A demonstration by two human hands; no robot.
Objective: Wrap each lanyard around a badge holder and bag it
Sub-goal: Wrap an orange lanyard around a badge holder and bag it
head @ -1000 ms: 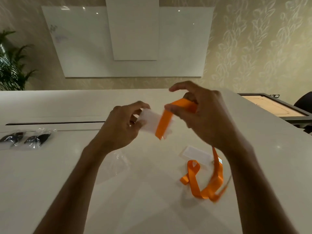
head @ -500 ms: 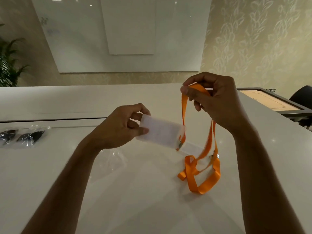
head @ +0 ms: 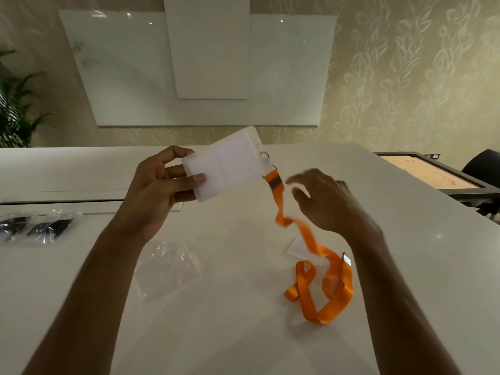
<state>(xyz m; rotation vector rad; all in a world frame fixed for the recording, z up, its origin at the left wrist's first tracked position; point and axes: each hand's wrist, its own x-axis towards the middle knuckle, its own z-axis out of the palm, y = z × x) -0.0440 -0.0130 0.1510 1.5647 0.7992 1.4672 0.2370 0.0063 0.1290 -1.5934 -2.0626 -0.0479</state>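
Observation:
My left hand (head: 159, 190) grips a clear white badge holder (head: 227, 163) by its left edge and holds it up above the white table (head: 243, 342). An orange lanyard (head: 319, 282) is clipped to the holder's right corner and hangs down in a twisted strip to a loose pile on the table. My right hand (head: 327, 204) hovers just right of the hanging strip, blurred, fingers spread and holding nothing. An empty clear plastic bag (head: 167, 266) lies flat on the table below my left hand.
A second badge holder (head: 296, 249) lies on the table partly under the lanyard. Two bagged black lanyards (head: 35, 228) sit at the far left. A framed board (head: 433, 174) and a dark chair (head: 484, 166) stand beyond the table's right edge.
My right hand has let go of the orange lanyard and dropped lower. The strip has fallen and now hangs from the holder. My left hand has raised and tilted the holder.

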